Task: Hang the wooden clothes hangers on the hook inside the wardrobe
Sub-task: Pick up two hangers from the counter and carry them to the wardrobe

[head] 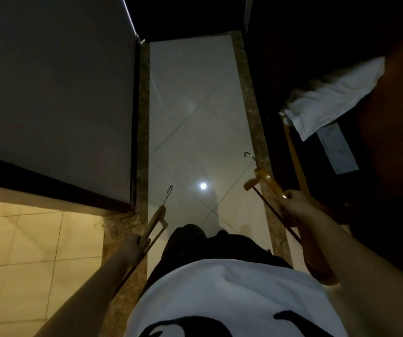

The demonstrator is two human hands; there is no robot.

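Head view, looking steeply down.

Gripping left hanger (pixel 157 218) in left hand (pixel 133 242), lower left of centre: fingers curled tight round the wooden body, wire hook pointing up-frame over the tiled floor (pixel 195 105). Same with right hanger (pixel 266 177) in right hand (pixel 295 205), right of centre: fist closed round one wooden arm, hook free at the top.

Probably the carry-in stage; nothing hung yet. No wardrobe hook anywhere in frame, so look up and find it first. Then hang one at a time, turning each wire hook's open side toward it. Keep the two hangers apart to avoid tangling.

Dark recess (pixel 293 57) at right edge, likely the wardrobe: holds a white folded cloth (pixel 329 100) with a pale sheet (pixel 338 152) just below it. Too dark to make out the rest.
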